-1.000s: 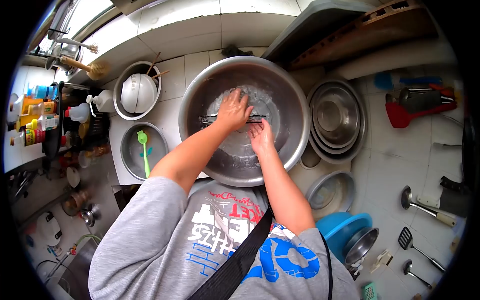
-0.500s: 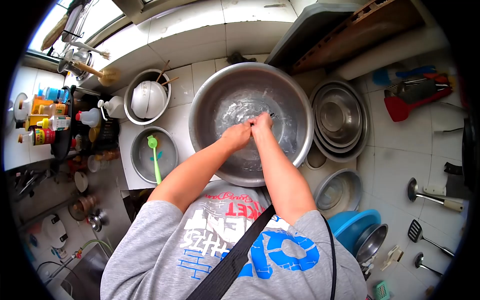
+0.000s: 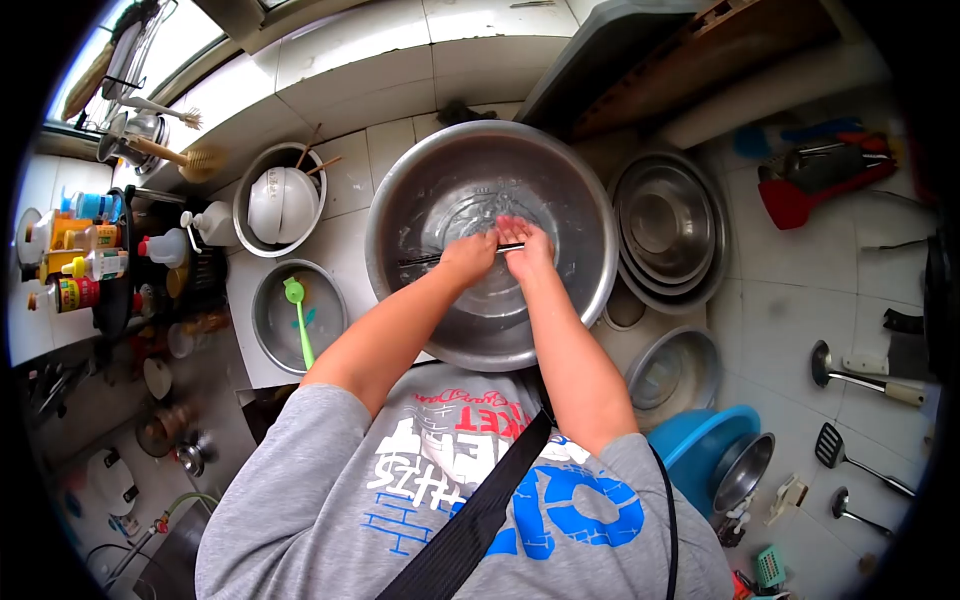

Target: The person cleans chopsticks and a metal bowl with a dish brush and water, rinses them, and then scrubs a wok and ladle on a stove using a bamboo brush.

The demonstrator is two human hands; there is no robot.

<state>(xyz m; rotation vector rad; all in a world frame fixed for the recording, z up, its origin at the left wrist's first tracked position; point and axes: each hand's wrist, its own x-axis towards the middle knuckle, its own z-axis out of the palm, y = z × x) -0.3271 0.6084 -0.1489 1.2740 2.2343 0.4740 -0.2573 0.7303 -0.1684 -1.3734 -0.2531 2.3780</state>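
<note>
Your thin dark sticks (image 3: 420, 261), too fine to count, lie crosswise above the middle of one large metal basin (image 3: 400, 205) in the centre of the frame, where water shows. Your left hand (image 3: 468, 260) is clenched around them; your right hand (image 3: 527, 250) lies palm up beneath, fingers loosely extended, and you cannot tell whether it grips. To the left you have two smaller metal bowls: the upper bowl (image 3: 240, 215) holds what look like two white bowls (image 3: 265, 207) and two wooden sticks (image 3: 308, 147), the lower bowl (image 3: 270, 322) one green utensil (image 3: 304, 330). To the right sit at least three nested basins (image 3: 660, 222); below them, one metal basin (image 3: 662, 378) and one blue basin (image 3: 690, 440). You stand at a white tiled counter (image 3: 349, 187); two ladles (image 3: 822, 363) and one slotted turner (image 3: 829, 445) show against tiles at lower right, and a bright window (image 3: 195, 35) at upper left
</note>
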